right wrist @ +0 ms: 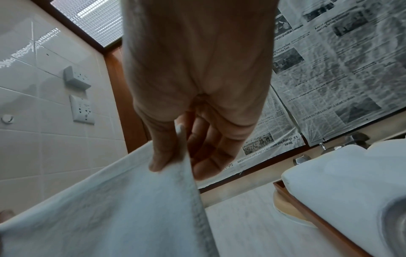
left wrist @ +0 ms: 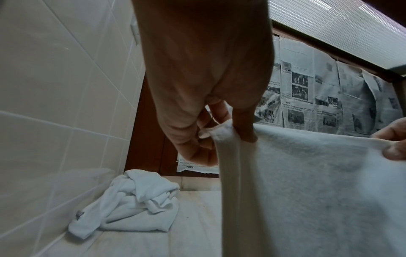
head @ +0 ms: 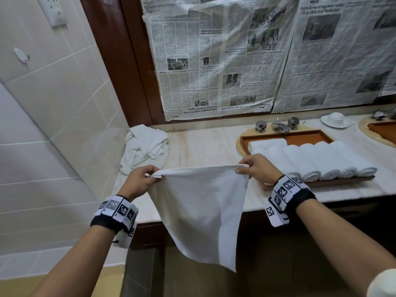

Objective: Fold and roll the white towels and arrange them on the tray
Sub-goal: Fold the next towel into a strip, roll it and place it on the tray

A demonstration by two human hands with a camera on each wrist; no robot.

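Hanging in mid-air over the front edge of a pale marble worktop [head: 203, 144], a plain white terry towel [head: 201, 209] is stretched taut along its top hem by a person's two hands, its lower part tapering to a point below worktop level. The left hand [head: 140, 181] pinches the towel's left upper corner between thumb and curled fingers; the left wrist view shows the hem bunched under the thumb. The right hand [head: 258, 168] pinches the opposite corner, thumb on the near face of the cloth and fingers behind it, as the right wrist view confirms. Both wrists carry white bands printed with black square markers.

Just right of the held towel, a shallow brown wooden tray [head: 285, 136] rests over a sink in the worktop and carries a row of rolled white towels [head: 321, 161] lying side by side, with one more roll set crosswise at the back. Behind the tray stands a chrome tap with faceted handles [head: 278, 125]. Left of the held towel, a crumpled heap of white towels [head: 145, 146] lies in the worktop's corner against a cream tiled wall [head: 53, 103]. Farther right of the tray, a white upturned cup on a saucer [head: 335, 120] sits near a second basin. Sheets of newspaper [head: 235, 56] cover the wall above the worktop, set in a dark wooden frame.
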